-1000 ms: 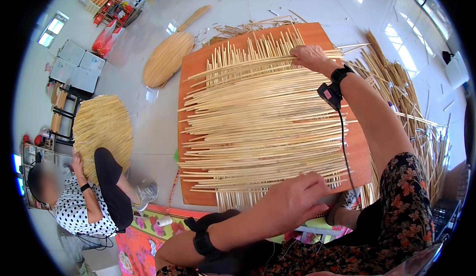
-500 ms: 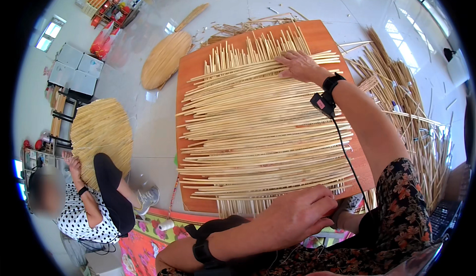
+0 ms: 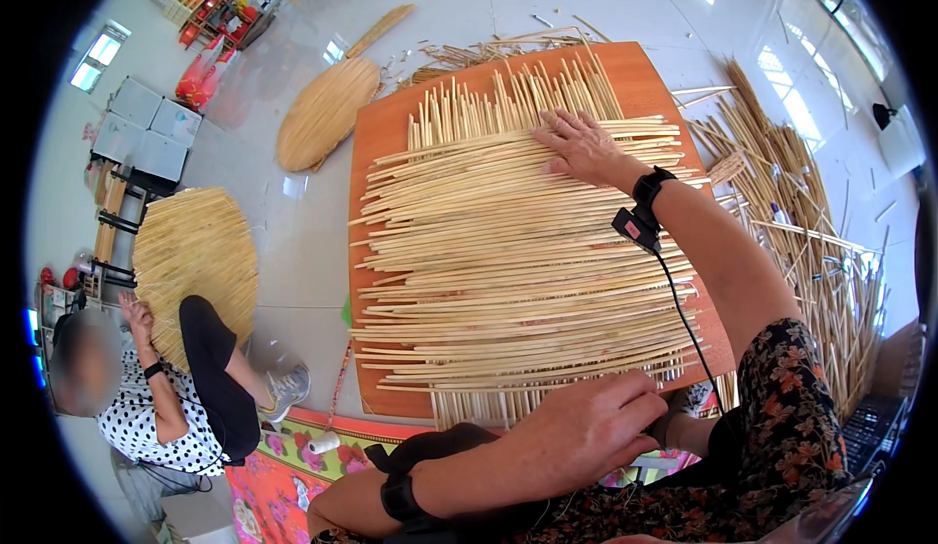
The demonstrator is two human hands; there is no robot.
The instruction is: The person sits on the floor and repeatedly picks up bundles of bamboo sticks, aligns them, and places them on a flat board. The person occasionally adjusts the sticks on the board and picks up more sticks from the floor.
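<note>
Pale peeled stalks (image 3: 518, 251) lie side by side across a square reddish-brown board (image 3: 376, 133). Beneath them, a layer of upright stalks (image 3: 459, 119) shows at the far and near edges. My right hand (image 3: 581, 148) rests flat on the far stalks, fingers spread. A black band and a small cabled box sit at that wrist. My left hand (image 3: 596, 432) hangs curled by the board's near edge, its fingers bent together. Whatever those fingers may hold is hidden.
At left a seated person (image 3: 171, 407) steadies a round stalk mat (image 3: 195, 251). Another oval mat (image 3: 327, 114) lies beyond the board. Loose stalks (image 3: 782, 182) are heaped at right. A white thread spool (image 3: 324, 441) lies near the floral cloth (image 3: 278, 505).
My right hand has slid slightly left and nearer over the far stalks, its fingers spreading. My left hand stays almost in place. The person at left has leaned a little.
</note>
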